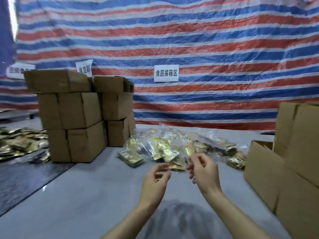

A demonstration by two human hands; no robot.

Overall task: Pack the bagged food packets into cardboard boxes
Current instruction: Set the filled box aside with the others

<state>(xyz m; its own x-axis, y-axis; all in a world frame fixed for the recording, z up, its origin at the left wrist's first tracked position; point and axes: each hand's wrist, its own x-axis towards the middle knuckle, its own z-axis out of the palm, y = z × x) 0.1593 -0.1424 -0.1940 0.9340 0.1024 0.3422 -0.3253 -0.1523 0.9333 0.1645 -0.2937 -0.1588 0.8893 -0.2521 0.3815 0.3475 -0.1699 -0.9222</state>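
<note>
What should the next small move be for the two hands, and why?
Probably reach forward and grip the nearest clear plastic bag of gold foil packets. The left hand and right hand hover loosely curled just short of it, apparently empty; the open brown cardboard box sits to the right.

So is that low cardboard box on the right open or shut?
Open: the low cardboard box has a flap standing up, with its shadowed inside showing behind it. What it holds, I cannot tell.

- Your packets [165,149] are shiny gold foil inside clear, crinkled plastic bags.
- The boxes [76,125] you see stacked are matt brown cardboard.
- The backdrop [207,40] is woven, wrinkled striped plastic sheet.
- The tabletop [89,190] looks smooth, matt grey.
</note>
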